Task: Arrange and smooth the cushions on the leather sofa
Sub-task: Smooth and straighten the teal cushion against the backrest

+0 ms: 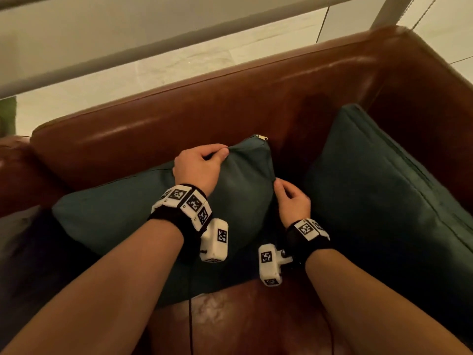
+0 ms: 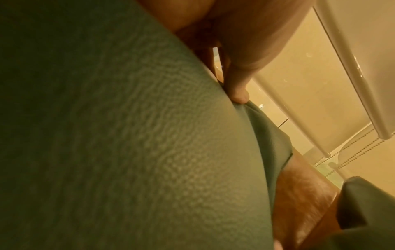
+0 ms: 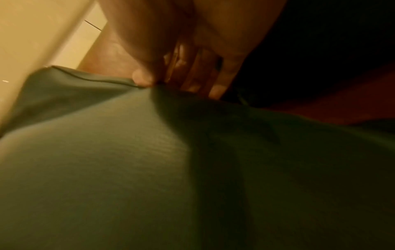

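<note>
A dark green cushion (image 1: 143, 211) leans against the backrest of the brown leather sofa (image 1: 194, 111), its zip corner pointing up. My left hand (image 1: 202, 162) grips the cushion's top edge near that corner, fingers curled over it. In the left wrist view the thumb (image 2: 237, 88) presses into the green cushion (image 2: 128, 143). My right hand (image 1: 289, 193) pinches the cushion's right edge; the right wrist view shows its fingers (image 3: 215, 91) and thumb closed on the seam of the cushion (image 3: 107, 160). A second green cushion (image 1: 384, 180) stands to the right against the sofa's arm.
The sofa's seat (image 1: 230, 319) shows bare brown leather in front of the cushion. A grey item (image 1: 18, 226) lies at the far left of the seat. Behind the backrest are a pale floor (image 1: 153, 73), a white rail (image 1: 128, 55) and a bead cord (image 1: 425, 8).
</note>
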`<state>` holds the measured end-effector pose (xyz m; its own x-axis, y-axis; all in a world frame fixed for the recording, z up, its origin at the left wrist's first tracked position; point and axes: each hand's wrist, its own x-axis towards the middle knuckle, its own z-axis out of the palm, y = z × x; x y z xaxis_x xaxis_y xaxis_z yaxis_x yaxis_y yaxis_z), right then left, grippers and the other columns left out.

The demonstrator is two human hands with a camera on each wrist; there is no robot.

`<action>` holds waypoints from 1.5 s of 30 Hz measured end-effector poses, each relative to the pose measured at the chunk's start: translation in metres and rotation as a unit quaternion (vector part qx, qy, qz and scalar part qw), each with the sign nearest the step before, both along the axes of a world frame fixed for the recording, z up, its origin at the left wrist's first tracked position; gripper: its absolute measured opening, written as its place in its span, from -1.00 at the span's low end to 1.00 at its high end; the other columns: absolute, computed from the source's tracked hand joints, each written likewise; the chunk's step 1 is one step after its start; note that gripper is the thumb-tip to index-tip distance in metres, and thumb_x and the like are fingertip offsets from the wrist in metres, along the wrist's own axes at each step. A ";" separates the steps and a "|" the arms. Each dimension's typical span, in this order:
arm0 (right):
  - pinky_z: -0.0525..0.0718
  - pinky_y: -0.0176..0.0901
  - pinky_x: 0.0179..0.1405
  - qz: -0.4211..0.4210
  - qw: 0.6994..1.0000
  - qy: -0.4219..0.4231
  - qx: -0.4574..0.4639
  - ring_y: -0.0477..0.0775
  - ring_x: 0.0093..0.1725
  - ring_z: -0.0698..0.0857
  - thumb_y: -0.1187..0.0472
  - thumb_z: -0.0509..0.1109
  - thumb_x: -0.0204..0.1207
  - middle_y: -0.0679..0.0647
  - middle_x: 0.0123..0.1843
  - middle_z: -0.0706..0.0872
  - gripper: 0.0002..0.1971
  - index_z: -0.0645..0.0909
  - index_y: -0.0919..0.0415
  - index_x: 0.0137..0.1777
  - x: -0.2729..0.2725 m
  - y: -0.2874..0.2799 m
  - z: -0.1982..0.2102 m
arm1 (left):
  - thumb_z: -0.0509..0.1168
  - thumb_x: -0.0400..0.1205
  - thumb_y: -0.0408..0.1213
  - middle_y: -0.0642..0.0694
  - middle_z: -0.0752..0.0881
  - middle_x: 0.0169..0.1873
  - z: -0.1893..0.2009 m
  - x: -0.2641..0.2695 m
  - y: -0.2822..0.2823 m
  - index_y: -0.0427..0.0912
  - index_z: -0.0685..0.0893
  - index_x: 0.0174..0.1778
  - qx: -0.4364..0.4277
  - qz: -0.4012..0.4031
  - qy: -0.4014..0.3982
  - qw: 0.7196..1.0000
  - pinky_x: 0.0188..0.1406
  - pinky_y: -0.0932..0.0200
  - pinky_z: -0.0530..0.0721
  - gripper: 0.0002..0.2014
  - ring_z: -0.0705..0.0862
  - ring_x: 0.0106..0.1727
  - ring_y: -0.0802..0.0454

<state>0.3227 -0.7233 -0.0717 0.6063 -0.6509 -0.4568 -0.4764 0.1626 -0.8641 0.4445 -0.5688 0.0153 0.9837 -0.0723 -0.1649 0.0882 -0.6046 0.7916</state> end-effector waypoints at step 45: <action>0.00 0.11 0.70 0.482 0.586 -0.027 -0.651 -0.01 0.76 -0.02 -0.25 -0.02 0.70 -0.15 0.77 0.04 -0.38 0.03 -0.17 0.74 0.024 0.093 0.036 | -0.05 0.73 0.08 -0.03 0.23 0.69 -0.031 -0.048 0.181 0.09 0.17 0.71 0.401 -0.183 -0.207 0.873 0.68 -0.22 0.04 -0.42 0.16 0.71 -0.18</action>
